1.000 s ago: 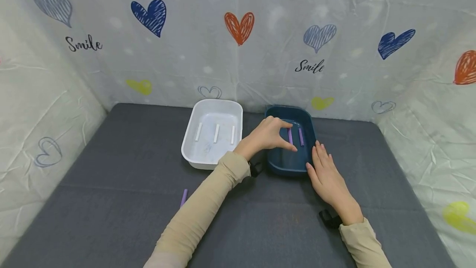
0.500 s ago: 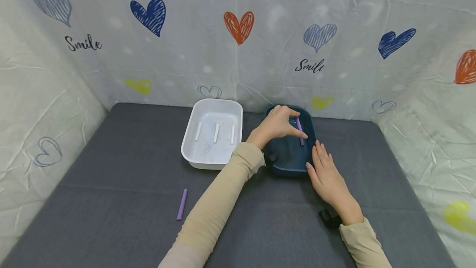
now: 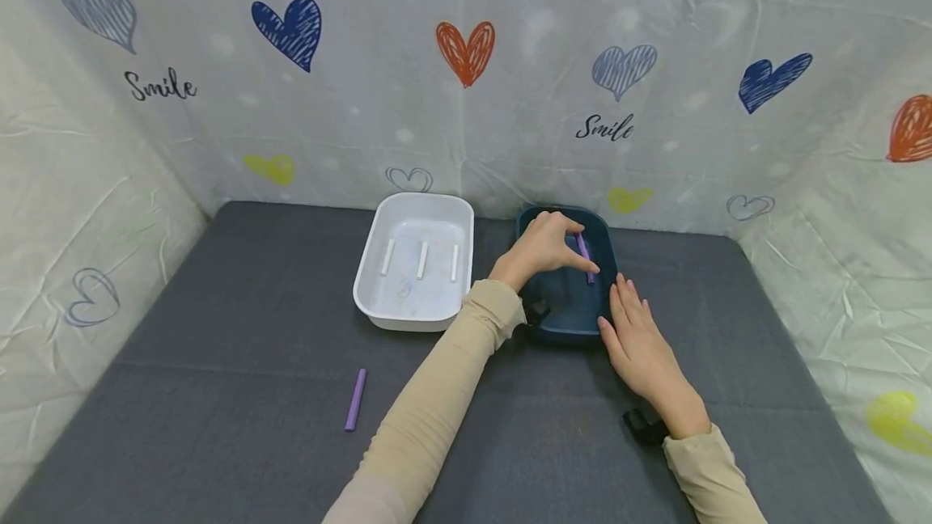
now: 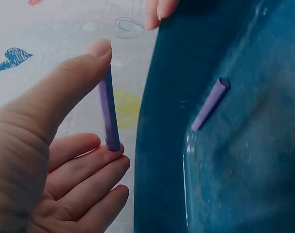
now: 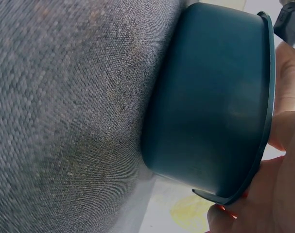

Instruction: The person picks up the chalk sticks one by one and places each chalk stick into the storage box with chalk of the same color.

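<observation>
My left hand (image 3: 544, 247) is over the dark blue tub (image 3: 564, 322), pinching a purple chalk stick (image 4: 107, 109) lengthwise between thumb and fingertip. Below it a second purple chalk stick (image 4: 210, 104) lies on the tub's floor; in the head view the held one partly covers it. Against the tub's right rim rests my right hand (image 3: 644, 346), its fingers straight. The right wrist view has the tub's outer wall (image 5: 210, 97) with fingers at the rim. On the cloth nearer me lies another purple chalk stick (image 3: 355, 400), left of my left sleeve.
Left of the blue tub stands a white tub (image 3: 415, 310) with a few white sticks (image 3: 422, 260) in it. Dark grey cloth (image 3: 218, 330) covers the table. Behind it hangs a pale curtain (image 3: 379, 120) printed with hearts.
My left hand has moved right and slightly back inside the tub with the pinched chalk stick, then eased back a little. More of the chalk stick on the cloth shows. The right hand stays put.
</observation>
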`<state>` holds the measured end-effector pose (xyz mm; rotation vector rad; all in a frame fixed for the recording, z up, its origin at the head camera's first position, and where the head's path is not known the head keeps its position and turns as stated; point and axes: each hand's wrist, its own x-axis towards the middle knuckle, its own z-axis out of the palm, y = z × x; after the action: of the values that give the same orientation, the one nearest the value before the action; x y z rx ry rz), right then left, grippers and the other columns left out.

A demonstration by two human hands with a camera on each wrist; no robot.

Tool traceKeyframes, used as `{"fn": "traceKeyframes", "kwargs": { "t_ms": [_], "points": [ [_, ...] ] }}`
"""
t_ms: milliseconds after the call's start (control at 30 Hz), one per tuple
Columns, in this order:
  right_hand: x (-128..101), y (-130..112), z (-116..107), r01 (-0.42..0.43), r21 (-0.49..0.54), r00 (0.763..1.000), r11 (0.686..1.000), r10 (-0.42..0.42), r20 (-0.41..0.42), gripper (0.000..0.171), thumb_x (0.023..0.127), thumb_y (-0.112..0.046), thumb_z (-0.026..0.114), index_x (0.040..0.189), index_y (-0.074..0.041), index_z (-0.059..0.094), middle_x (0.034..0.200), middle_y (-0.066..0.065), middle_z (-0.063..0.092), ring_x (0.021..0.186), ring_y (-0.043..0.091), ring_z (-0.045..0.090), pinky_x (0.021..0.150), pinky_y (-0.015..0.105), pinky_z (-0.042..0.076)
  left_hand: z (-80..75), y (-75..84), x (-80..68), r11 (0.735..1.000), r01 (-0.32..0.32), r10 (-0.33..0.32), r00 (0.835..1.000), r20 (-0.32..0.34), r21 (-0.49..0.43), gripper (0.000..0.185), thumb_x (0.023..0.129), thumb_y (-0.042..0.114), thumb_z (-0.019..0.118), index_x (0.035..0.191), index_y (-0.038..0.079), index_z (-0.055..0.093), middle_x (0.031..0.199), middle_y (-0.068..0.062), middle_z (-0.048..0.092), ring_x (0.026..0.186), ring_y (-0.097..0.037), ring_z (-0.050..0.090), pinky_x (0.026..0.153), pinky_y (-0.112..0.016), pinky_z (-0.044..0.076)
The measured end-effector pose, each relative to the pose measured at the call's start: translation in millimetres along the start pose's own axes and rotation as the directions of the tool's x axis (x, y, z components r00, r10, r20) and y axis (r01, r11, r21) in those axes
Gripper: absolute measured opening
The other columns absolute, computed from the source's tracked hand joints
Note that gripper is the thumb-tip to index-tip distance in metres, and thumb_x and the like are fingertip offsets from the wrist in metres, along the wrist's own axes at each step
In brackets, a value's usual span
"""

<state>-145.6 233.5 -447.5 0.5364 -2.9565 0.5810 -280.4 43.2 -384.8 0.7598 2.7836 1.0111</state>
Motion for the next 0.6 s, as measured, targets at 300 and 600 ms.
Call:
{"fn": "traceKeyframes", "kwargs": {
  "t_ms": [300, 600],
  "points": [
    [0, 1, 0, -0.008, -0.006, 1.0, 1.0, 0.008, 0.003, 0.064, 0.109, -0.033, 0.035, 0.154, 0.009, 0.017, 0.165, 0.018, 0.005, 0.151, 0.033, 0.003, 0.12, 0.056, 0.01, 8.8, -6.4, 2.2, 1.0, 0.02, -0.02, 1.0, -0.014, -0.016, 0.077, 0.074, 0.044, 0.087, 0.135, 0.006, 0.062, 0.136, -0.009, 0.061, 0.121, -0.023, 0.058, 0.101, -0.035, 0.049],
    [1, 3, 2, -0.003, -0.011, 1.0, 1.0, 0.003, 0.0, 0.064, 0.109, -0.033, 0.034, 0.154, 0.01, 0.017, 0.165, 0.019, 0.005, 0.152, 0.031, 0.001, 0.12, 0.056, 0.011, 14.5, -16.9, 4.7, 0.998, -0.012, 0.012, 1.0, 0.002, 0.057, 0.079, 0.072, 0.047, 0.088, 0.134, 0.006, 0.063, 0.132, -0.009, 0.063, 0.117, -0.022, 0.06, 0.096, -0.032, 0.052]
  ]
}}
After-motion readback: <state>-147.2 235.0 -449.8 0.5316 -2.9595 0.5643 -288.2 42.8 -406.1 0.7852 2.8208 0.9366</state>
